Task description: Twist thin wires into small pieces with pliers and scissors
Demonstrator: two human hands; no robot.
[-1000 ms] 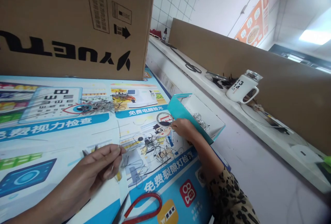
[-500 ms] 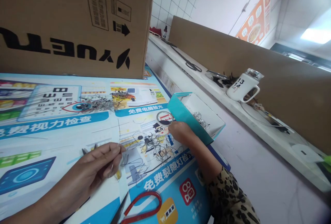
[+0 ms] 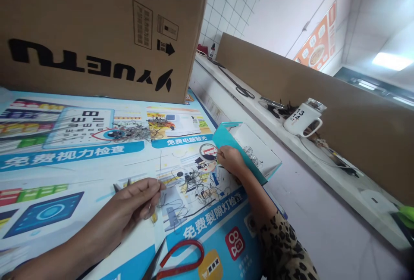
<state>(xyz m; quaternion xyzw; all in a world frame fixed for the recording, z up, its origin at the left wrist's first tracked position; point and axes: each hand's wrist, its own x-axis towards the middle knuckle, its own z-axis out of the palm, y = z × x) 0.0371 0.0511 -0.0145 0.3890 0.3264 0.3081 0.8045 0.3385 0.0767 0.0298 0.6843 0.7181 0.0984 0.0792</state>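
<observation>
My left hand point(image 3: 136, 204) rests on the printed blue poster point(image 3: 64, 159) with its fingers pinched on a thin wire point(image 3: 159, 164) that sticks up from the fingertips. My right hand point(image 3: 230, 160), in a leopard-print sleeve, lies beside the teal edge of a small open box point(image 3: 258, 148), fingers curled; what they hold is hidden. Between the two hands lies a tangle of thin dark wires point(image 3: 194, 183). More wire bits lie inside the box.
A big cardboard carton point(image 3: 97, 34) stands behind the poster. Red-handled scissors point(image 3: 176, 260) lie at the near edge. A second wire heap point(image 3: 136, 131) sits further back. On the right ledge stand a white mug point(image 3: 302, 118) and black scissors point(image 3: 242, 90) before a cardboard wall.
The view has shifted slightly. My right hand moved a little up toward the box edge. My left hand keeps its pinch on the wire.
</observation>
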